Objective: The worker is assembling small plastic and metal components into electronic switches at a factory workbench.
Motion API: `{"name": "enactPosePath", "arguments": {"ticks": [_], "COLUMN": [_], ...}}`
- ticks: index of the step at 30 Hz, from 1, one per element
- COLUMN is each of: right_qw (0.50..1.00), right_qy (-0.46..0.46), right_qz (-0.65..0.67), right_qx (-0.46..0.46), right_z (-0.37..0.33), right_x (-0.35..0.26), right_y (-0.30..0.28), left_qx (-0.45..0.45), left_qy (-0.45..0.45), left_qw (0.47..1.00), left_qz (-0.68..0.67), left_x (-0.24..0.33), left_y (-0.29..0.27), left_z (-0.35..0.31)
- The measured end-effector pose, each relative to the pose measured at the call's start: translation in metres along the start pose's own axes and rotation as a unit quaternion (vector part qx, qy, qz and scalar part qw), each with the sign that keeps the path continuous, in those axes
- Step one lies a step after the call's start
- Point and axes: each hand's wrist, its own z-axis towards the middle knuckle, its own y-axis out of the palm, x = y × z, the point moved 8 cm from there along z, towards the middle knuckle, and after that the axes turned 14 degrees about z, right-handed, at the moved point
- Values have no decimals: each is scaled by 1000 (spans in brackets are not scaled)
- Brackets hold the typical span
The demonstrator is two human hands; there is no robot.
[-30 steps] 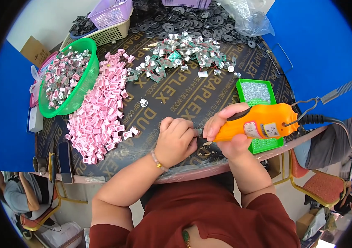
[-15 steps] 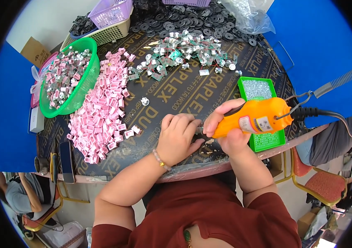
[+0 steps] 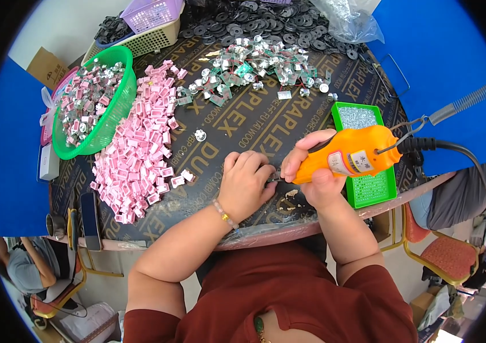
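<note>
My right hand (image 3: pixel 322 186) is wrapped round an orange electric screwdriver (image 3: pixel 348 154), held nearly level with its bit toward the left. A black cord and a coiled spring (image 3: pixel 466 103) run off its back end. My left hand (image 3: pixel 247 182), with a beaded bracelet at the wrist, is closed at the screwdriver's tip. Its thumb and fingertips press together beside the metal bit (image 3: pixel 276 176); what they pinch is hidden. Beside the right hand, a green tray (image 3: pixel 391 186) holds small silver screws (image 3: pixel 359 118). A lone silver-topped piece (image 3: pixel 200 135) lies beyond the left hand.
Left of my hands spreads a heap of pink plastic housings (image 3: pixel 134 160), with a tilted green basket (image 3: pixel 127 86) of assembled parts behind it. Wired silver parts (image 3: pixel 254 68) and black discs (image 3: pixel 288 26) cover the far side. A phone (image 3: pixel 90 220) lies at the left edge.
My left thumb has drawn in from its stretched-out place toward the fingertips at the bit. The screwdriver stays in my right hand, almost unmoved.
</note>
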Motion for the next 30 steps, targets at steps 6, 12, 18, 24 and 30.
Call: {"name": "enactPosePath", "arguments": {"ticks": [6, 12, 18, 24, 30], "right_qw": [997, 977, 982, 987, 996], "right_qy": [25, 41, 130, 135, 71], "right_qz": [-66, -203, -134, -82, -45], "right_qx": [12, -43, -31, 23, -5], "right_z": [2, 0, -2, -1, 1], "right_x": [1, 3, 26, 23, -10], "right_y": [4, 12, 6, 0, 10], "left_qx": [10, 29, 4, -8, 12], "left_qy": [3, 5, 15, 1, 15], "left_qw": [1000, 1000, 1000, 1000, 999], "left_qz": [-13, 10, 26, 13, 47], "left_x": [1, 6, 8, 11, 17], "left_y": [1, 0, 3, 1, -2], "left_z": [1, 4, 4, 6, 3]}}
